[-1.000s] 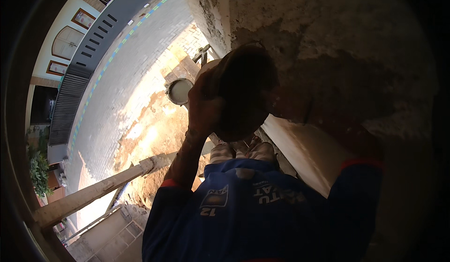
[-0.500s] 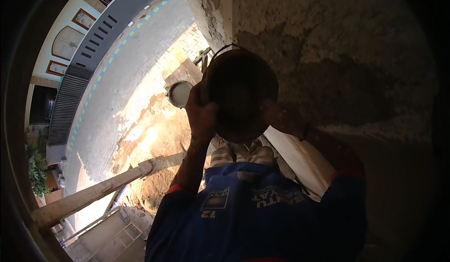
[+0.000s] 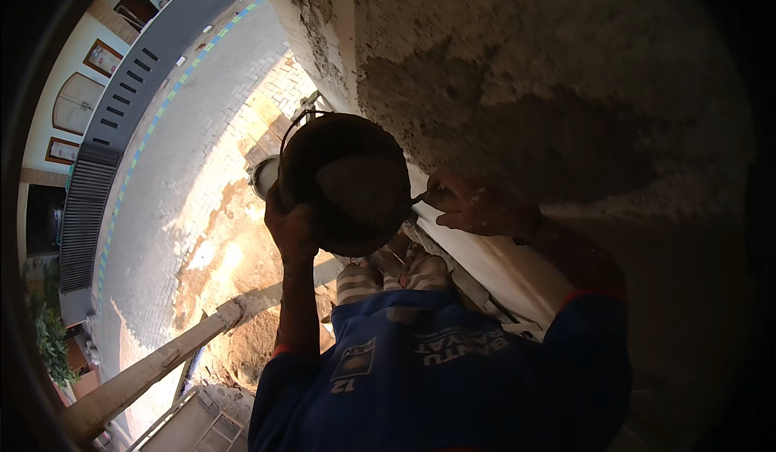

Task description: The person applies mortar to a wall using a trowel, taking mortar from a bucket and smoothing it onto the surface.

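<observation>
Bucket [image 3: 319, 141] shifted left in view since the earlier frame, now beside a rough wall [image 3: 517, 72]; gripped by left hand [image 3: 293, 227]. Right hand [image 3: 482, 203] drawn off it; hold cannot be told. Steadying judged the current step; level hold called for next. Second bucket [image 3: 255, 183] and pole [image 3: 162, 362] noted leftward; rightward room limited by wall.

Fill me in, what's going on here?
A person's left hand grips the side of a dark bucket, with something greyish inside. The right hand, beside its rim, holds what looks like a thin tool, too dark to identify. A rough, patchy wall stands ahead.
</observation>
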Available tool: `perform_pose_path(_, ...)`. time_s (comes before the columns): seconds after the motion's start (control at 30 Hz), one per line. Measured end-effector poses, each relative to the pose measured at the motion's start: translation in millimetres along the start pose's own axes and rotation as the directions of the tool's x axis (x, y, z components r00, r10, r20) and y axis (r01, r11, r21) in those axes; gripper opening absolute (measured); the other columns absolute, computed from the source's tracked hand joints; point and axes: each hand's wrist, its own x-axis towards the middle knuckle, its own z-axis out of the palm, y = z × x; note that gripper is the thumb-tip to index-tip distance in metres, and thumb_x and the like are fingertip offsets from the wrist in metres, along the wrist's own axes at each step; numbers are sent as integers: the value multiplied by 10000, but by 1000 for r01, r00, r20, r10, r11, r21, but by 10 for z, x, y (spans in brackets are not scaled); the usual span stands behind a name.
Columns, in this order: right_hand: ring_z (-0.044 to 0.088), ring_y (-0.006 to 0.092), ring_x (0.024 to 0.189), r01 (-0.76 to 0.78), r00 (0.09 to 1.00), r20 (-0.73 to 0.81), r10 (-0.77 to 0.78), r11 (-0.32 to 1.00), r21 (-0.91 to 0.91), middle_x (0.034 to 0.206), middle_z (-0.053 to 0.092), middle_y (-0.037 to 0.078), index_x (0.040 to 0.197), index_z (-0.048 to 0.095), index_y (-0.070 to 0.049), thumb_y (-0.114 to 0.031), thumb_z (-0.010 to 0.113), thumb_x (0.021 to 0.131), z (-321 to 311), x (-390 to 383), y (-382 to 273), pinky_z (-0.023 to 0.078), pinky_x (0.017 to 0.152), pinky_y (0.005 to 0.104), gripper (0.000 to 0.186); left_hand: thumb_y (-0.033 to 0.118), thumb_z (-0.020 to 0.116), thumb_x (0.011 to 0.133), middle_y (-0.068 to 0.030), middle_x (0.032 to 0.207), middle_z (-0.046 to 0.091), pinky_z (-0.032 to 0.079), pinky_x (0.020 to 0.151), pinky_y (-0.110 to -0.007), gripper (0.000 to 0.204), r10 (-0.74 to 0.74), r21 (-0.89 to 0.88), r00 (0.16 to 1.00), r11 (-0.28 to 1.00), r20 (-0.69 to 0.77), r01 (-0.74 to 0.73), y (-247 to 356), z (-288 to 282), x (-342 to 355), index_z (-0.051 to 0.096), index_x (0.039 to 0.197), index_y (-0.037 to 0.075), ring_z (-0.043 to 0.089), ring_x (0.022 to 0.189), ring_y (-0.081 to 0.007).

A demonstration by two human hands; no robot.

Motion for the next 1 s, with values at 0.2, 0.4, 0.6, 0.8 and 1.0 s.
perform_pose_path(0.2, 610, 217, 822, -83, 990, 120, 76, 995, 59, 914, 611, 113, 1208, 505, -32, -294, 658, 825, -166, -190, 415, 482, 726, 331, 489, -58, 528, 651, -151, 1092, 604, 509, 817, -356, 521, 73, 103, 995, 993, -68, -66, -190, -325, 108, 520, 1173, -62, 609, 947, -239)
perform_pose_path(0.4, 617, 192, 932, -370, 833, -493, 252, 916, -157, 999, 651, 79, 1287, 486, -50, -368, 552, 915, -1051, -812, 1367, 478, 794, 314, 494, -19, 489, 625, -153, 1129, 595, 471, 901, -331, 546, 68, 250, 995, 967, -69, -48, -215, -354, 34, 520, 1168, -76, 597, 1008, -249)
perform_pose_path(0.6, 571, 129, 911, -488, 797, -445, 408, 870, -75, 1280, 485, 49, 1356, 420, -108, -323, 499, 952, -1492, -1127, 458, 475, 780, 261, 465, -12, 485, 604, -153, 1129, 596, 474, 887, -333, 579, -13, 259, 998, 965, -63, 29, -32, -172, -79, 517, 1178, -77, 592, 1016, -252)
perform_pose_path(0.8, 547, 112, 642, -474, 799, 168, 578, 433, 766, 759, 567, 16, 1264, 475, -105, -318, 520, 929, -350, -940, 426, 487, 666, 304, 399, -126, 452, 596, -136, 1148, 589, 435, 940, -316, 606, -56, -11, 998, 998, 36, 56, 136, 7, -220, 502, 1196, -61, 575, 1053, -223)
perform_pose_path(1.0, 581, 120, 614, -647, 761, 293, 579, 636, 422, 770, 588, 47, 1277, 456, -79, -189, 595, 874, 67, -111, -399, 497, 579, 286, 440, -75, 473, 579, -125, 1125, 589, 430, 942, -310, 632, 23, -42, 997, 999, 70, -20, 382, 97, -294, 495, 1211, -54, 570, 1052, -219)
